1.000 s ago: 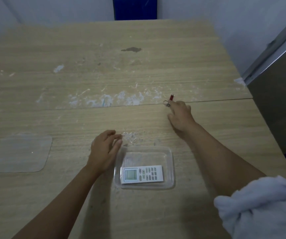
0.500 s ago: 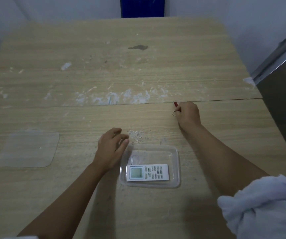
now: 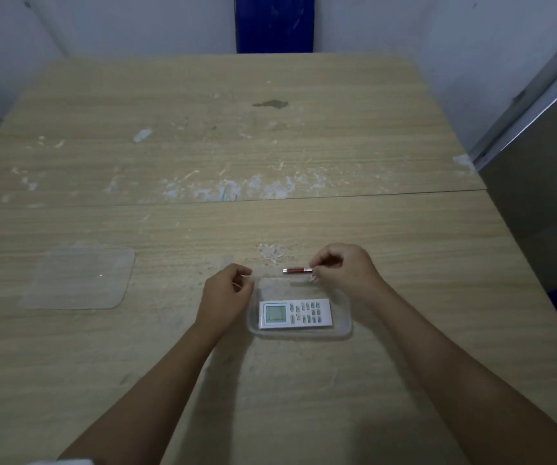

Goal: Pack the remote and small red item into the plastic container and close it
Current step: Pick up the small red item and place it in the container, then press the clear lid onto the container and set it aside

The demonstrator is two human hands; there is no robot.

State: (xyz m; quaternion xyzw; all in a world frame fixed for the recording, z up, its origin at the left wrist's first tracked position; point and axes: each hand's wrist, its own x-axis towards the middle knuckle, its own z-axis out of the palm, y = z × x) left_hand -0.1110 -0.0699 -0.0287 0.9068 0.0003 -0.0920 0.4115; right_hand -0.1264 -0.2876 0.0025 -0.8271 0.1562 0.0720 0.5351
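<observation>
Container [image 3: 344,330] of clear plastic, lidless, with the white remote [image 3: 295,313] lying flat inside.
The right hand [image 3: 345,271] pinches the small red item [image 3: 297,270] by one end, level over the container's far rim; the left hand [image 3: 225,293], loosely curled and empty, touches its left edge; the lid [image 3: 79,278] lies well to the container's left.

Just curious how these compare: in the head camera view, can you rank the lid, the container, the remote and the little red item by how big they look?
1. lid and container: look alike, too close to rank
2. remote
3. red item, held in the right hand
</observation>
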